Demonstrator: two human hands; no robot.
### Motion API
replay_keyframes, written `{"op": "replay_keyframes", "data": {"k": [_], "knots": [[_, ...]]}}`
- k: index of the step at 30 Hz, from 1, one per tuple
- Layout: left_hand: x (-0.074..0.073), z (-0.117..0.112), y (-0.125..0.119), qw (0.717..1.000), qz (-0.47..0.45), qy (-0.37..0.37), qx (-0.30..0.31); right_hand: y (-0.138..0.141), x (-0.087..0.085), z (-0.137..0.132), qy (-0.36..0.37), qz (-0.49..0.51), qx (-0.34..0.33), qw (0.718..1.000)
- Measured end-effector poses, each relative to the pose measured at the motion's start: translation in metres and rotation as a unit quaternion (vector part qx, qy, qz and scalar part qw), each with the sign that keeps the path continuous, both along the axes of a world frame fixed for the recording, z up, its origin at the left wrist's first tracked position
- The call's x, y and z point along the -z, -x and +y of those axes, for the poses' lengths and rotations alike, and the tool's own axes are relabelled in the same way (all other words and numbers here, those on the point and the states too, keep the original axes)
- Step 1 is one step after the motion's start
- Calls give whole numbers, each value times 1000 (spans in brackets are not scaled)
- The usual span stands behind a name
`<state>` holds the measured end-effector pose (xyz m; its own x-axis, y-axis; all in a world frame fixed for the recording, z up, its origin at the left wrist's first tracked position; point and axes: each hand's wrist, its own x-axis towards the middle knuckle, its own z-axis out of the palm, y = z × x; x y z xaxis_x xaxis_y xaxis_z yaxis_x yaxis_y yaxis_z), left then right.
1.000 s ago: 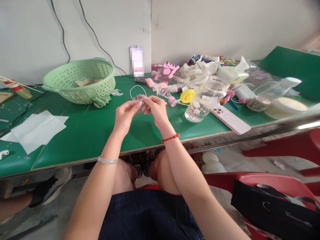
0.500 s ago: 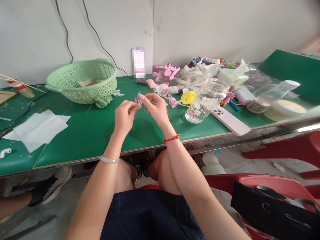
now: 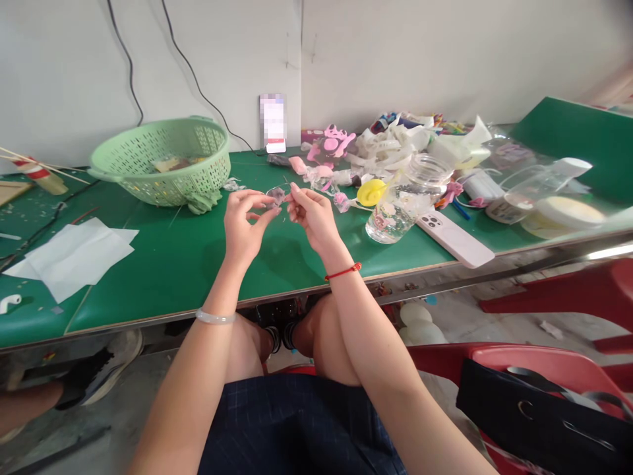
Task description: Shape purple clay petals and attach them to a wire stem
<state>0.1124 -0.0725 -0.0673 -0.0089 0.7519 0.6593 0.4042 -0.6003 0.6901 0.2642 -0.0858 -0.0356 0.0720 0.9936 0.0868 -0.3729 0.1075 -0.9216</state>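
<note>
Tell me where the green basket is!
In the head view, the pale green plastic basket sits on the far side of the green table, left of the person's left hand, with a crumpled green scrap at its front.

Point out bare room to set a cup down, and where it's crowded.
The green bench top is bare between the green plastic basket, the white paper sheets and the left hand. It is crowded around the glass jar and pink foam pieces.
</note>
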Motion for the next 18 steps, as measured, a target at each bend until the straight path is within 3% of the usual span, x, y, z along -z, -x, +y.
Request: {"op": "replay_keyframes", "data": {"k": [7, 14, 18], "knots": [[-1, -1, -3, 999, -16, -26, 17, 0, 1, 1, 24, 40, -17, 999], [8, 7, -3, 995, -80, -38, 43, 2, 6, 2, 32, 86, -35, 995], [9, 9, -3, 997, -47, -46, 30, 5, 7, 4, 63, 143, -45, 987]]}}
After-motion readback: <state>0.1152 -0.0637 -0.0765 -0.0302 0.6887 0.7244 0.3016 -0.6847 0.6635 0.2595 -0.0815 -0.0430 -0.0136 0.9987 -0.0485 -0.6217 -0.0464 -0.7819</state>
